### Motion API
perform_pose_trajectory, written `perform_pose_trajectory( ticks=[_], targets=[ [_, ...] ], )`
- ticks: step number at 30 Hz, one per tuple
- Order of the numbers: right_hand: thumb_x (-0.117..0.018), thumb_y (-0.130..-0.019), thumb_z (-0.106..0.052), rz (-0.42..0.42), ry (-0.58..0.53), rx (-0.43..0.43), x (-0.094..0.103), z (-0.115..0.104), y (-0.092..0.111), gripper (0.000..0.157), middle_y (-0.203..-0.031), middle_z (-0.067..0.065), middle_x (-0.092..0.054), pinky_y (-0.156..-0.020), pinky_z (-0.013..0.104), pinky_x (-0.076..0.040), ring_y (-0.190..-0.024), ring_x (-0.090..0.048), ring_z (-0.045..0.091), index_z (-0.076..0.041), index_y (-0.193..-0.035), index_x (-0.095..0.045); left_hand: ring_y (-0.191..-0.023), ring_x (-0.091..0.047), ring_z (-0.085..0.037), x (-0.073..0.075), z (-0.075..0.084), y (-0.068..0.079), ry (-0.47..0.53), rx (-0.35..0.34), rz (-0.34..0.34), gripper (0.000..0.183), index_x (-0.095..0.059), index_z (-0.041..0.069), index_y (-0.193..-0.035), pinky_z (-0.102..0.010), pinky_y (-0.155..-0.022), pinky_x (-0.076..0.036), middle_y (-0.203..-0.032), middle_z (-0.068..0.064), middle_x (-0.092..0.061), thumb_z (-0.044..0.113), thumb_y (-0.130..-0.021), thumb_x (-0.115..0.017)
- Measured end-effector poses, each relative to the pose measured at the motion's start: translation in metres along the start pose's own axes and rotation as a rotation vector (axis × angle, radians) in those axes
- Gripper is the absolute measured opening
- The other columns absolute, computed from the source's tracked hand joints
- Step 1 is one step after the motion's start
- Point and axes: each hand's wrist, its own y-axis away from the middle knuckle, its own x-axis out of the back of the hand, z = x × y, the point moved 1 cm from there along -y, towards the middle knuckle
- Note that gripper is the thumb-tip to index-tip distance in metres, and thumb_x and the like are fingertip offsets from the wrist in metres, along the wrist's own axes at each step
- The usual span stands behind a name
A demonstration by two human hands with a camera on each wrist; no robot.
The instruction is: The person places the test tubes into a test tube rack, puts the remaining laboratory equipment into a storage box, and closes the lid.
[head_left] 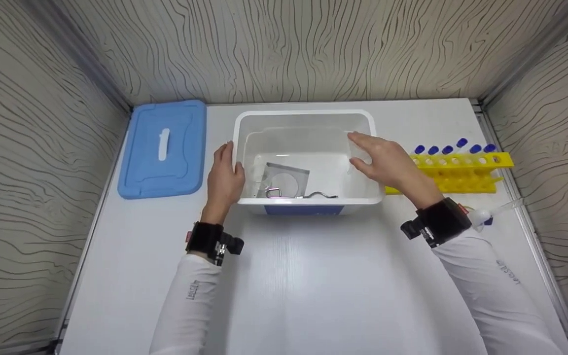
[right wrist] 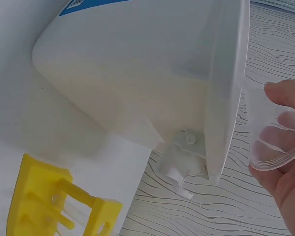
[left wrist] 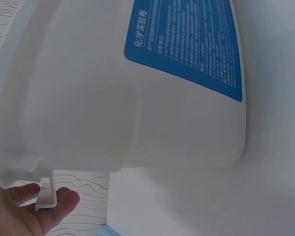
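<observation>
A white plastic bin with a blue label stands between my two hands. My left hand rests against its left side, the fingers at the white side latch. My right hand holds a clear plastic beaker at the bin's right rim, thumb on one side and fingers on the other. In the head view the beaker overlaps the bin's opening. Inside the bin lie a grey square gauze with a pale round centre and a bent metal tool, partly hidden by the front wall.
A blue lid with a white handle lies on the left. To the right, a yellow test tube rack stands before several blue-capped tubes. Close to my right wrist is a clear tube-like item. Patterned walls enclose the table.
</observation>
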Motion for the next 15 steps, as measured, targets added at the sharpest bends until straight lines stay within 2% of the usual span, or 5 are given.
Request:
perform_pose_trajectory(
  ticks=[8, 15],
  targets=[
    [-0.065, -0.093, -0.020, -0.133, 0.077, 0.036, -0.005, -0.003, -0.015, 0.054, -0.146, 0.020, -0.054, -0.106, 0.056, -0.047, -0.132, -0.054, 0.040, -0.002, -0.142, -0.051, -0.137, -0.047, -0.041, 0.002, 0.000, -0.001, 0.000, -0.013, 0.016, 0.057, -0.033, 0.005, -0.154, -0.052, -0.111, -0.044, -0.156, -0.023, -0.035, 0.013, -0.099, -0.046],
    [-0.066, -0.090, -0.015, -0.209, 0.168, 0.043, -0.013, 0.000, -0.020, 0.049, -0.136, 0.021, -0.062, -0.094, 0.059, -0.053, -0.116, -0.063, 0.042, -0.003, -0.137, -0.057, -0.137, -0.047, -0.040, 0.000, 0.000, 0.000, -0.013, -0.001, 0.014, 0.057, -0.032, 0.006, -0.154, -0.052, -0.110, -0.045, -0.157, -0.022, -0.035, 0.013, -0.099, -0.046]
  ],
)
